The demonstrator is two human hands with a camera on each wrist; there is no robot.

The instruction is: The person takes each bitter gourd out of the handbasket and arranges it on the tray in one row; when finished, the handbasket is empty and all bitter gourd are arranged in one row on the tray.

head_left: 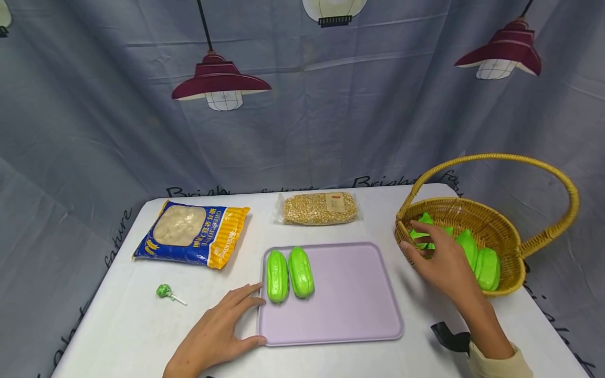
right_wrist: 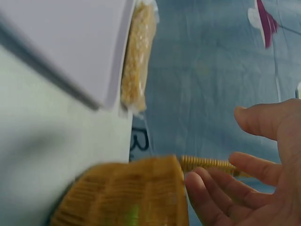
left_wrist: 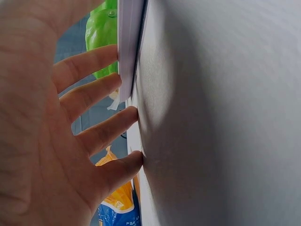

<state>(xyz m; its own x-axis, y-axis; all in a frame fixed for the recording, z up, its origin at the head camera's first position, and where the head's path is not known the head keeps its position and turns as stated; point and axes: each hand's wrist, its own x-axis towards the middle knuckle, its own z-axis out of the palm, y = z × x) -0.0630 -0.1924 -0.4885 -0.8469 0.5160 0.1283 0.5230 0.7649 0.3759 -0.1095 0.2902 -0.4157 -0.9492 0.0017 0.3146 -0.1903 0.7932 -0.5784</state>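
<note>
A light purple tray [head_left: 350, 294] lies on the white table. On its left part rest two long, glossy green packets [head_left: 277, 276], side by side. My left hand [head_left: 217, 331] touches the tray's left edge with spread fingers; in the left wrist view, fingertips [left_wrist: 113, 52] meet its rim. At the right stands a yellow wicker basket [head_left: 511, 273] with a tall handle, holding several similar green packets [head_left: 487, 268]. Over the basket's left rim is my right hand [head_left: 446, 262], its fingers loosely bent, with nothing seen in them. It partly hides the packets below.
A blue and yellow pasta bag [head_left: 219, 231] lies at the back left, with a green lollipop [head_left: 164, 291] in front of it. Behind the tray is a clear bag of yellow grains [head_left: 312, 209]. A grey printed curtain [head_left: 307, 131] hangs behind the table.
</note>
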